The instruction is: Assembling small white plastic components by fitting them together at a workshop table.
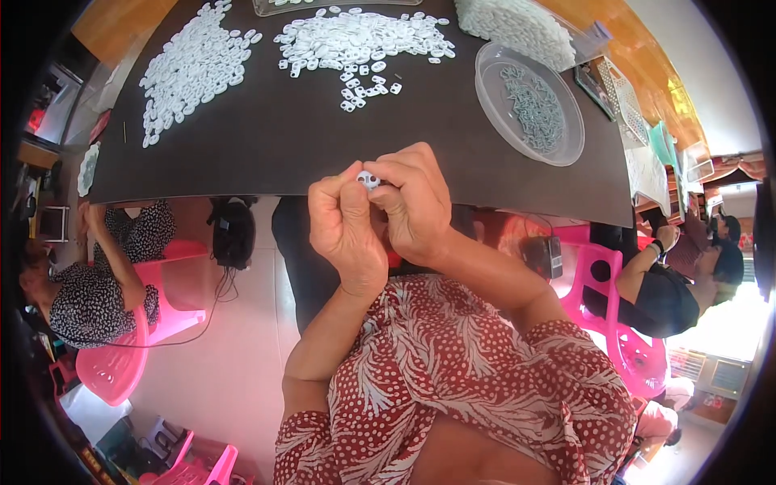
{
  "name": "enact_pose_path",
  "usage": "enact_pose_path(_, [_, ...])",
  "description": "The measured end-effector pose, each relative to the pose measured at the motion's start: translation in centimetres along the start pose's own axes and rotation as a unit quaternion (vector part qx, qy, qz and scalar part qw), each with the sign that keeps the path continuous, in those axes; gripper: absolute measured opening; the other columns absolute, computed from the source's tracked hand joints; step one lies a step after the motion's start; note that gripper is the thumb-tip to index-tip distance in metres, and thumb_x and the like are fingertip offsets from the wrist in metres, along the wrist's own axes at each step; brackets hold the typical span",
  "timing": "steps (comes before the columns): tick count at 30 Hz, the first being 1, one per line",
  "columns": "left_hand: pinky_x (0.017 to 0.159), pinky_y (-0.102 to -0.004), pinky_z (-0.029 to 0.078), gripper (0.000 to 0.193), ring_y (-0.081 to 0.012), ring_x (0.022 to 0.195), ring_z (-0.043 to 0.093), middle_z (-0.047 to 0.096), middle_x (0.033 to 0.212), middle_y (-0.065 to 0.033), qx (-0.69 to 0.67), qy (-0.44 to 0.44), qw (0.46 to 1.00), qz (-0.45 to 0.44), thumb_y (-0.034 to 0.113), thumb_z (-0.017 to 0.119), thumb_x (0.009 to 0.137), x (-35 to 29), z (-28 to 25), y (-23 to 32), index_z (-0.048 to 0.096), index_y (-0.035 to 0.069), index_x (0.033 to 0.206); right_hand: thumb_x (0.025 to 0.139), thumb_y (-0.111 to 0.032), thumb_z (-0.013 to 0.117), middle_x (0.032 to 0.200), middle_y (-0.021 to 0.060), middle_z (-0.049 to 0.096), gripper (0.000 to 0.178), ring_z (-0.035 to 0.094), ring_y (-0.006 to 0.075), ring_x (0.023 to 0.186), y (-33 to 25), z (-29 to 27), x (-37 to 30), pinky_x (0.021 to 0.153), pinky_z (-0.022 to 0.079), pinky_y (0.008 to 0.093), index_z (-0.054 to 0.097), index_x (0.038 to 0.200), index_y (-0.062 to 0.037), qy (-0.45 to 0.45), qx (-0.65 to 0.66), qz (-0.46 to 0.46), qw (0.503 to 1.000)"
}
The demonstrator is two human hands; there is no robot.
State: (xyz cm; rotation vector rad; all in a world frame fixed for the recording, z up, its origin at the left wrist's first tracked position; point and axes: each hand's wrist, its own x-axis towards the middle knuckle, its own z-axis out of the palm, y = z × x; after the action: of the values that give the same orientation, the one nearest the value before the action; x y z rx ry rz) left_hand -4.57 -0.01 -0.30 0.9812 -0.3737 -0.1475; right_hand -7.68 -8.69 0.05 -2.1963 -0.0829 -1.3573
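Note:
Just over the near edge of the dark table, both hands meet around a small white oval plastic piece with two holes [369, 179]. My left hand [349, 222] pinches its left side between thumb and fingers. From the right, my right hand [415, 198] grips the same piece with thumb and curled forefinger. Fingers cover most of it, and whether a second small part is in the pinch cannot be made out. Ahead on the table lie a pile of similar white pieces [356, 40] and a few loose ones [353, 97]. Another white heap [194, 73] spreads to the left.
At the right stands a round clear dish [491, 101] holding small grey metal pieces [533, 113], apparently screws. Behind it is a clear box of white pieces [517, 28]. A white basket [622, 101] borders the table's right side. People sit on pink chairs [174, 283] on both sides.

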Motion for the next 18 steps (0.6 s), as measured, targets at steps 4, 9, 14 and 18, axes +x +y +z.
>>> enact_pose_path(4, [0.075, -0.0224, 0.041, 0.016, -0.0059, 0.081, 0.047, 0.053, 0.089, -0.001, 0.04, 0.011, 0.999, 0.021, 0.015, 0.05, 0.096, 0.1, 0.0, -0.2, 0.055, 0.0, 0.096, 0.08, -0.005, 0.062, 0.082, 0.0138, 0.058, 0.018, 0.053, 0.0259, 0.07, -0.1, 0.7, 0.0, 0.059, 0.043, 0.0325, 0.057, 0.094, 0.0044, 0.019, -0.001, -0.001, 1.0])
enact_pose_path(9, [0.075, -0.0221, 0.041, 0.016, -0.0056, 0.081, 0.047, 0.053, 0.089, -0.0009, 0.05, 0.008, 0.998, 0.037, 0.016, 0.05, 0.096, 0.4, 0.2, -0.3, 0.054, 0.0, 0.094, 0.079, -0.002, 0.062, 0.079, 0.0134, 0.057, 0.015, 0.051, 0.0248, 0.066, 0.2, 0.9, 0.1, 0.057, 0.042, 0.0323, 0.056, 0.091, 0.0045, 0.024, -0.003, -0.005, 1.0])
enact_pose_path(14, [0.071, -0.0224, 0.043, 0.013, -0.0069, 0.078, 0.049, 0.053, 0.087, -0.0016, 0.063, 0.005, 0.996, 0.067, 0.009, 0.049, 0.095, 0.7, 0.5, -0.7, 0.056, -0.001, 0.097, 0.075, 0.003, 0.061, 0.078, 0.0136, 0.057, 0.016, 0.051, 0.0253, 0.066, 0.5, 0.2, 0.6, 0.056, 0.042, 0.0327, 0.056, 0.091, 0.0036, 0.018, -0.011, -0.012, 1.0])
enact_pose_path(18, [0.07, -0.0219, 0.044, 0.017, -0.008, 0.078, 0.053, 0.058, 0.089, -0.0032, 0.112, -0.054, 0.992, 0.024, 0.007, 0.05, 0.094, 1.0, 0.5, -0.7, 0.06, -0.002, 0.105, 0.068, 0.003, 0.067, 0.078, 0.0107, 0.056, 0.023, 0.05, 0.0263, 0.066, 1.6, -1.9, 0.6, 0.058, 0.042, 0.034, 0.056, 0.088, -0.0017, 0.001, -0.015, 0.044, 0.999])
